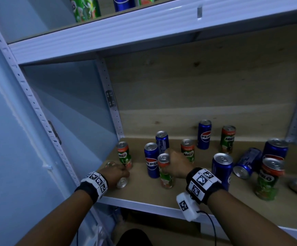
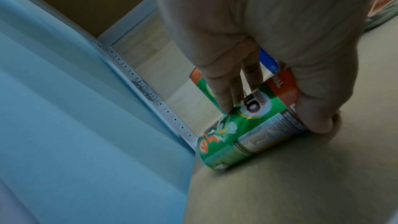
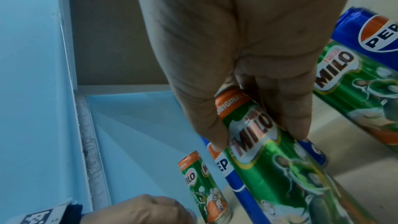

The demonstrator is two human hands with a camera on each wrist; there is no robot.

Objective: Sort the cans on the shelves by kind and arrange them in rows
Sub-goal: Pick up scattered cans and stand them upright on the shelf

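On the lower wooden shelf [image 1: 188,196] stand green Milo cans and blue Pepsi cans, mixed together. My left hand [image 1: 124,173] grips a Milo can [image 2: 247,125] lying on its side at the shelf's front left corner, thumb on one side and fingers on the other. My right hand [image 1: 169,157] grips the top of an upright Milo can [image 1: 164,170], which fills the middle of the right wrist view [image 3: 269,159]. Just behind the left hand stands another upright Milo can [image 1: 124,154], and a Pepsi can [image 1: 151,159] stands between the two hands.
More cans stand behind and to the right: Pepsi [image 1: 204,134], Milo [image 1: 227,139], Milo [image 1: 187,150], Pepsi [image 1: 221,169], Milo [image 1: 268,178]. One Pepsi can [image 1: 247,163] lies on its side. A blue wall [image 1: 69,110] closes the left. The upper shelf [image 1: 144,27] holds cans too.
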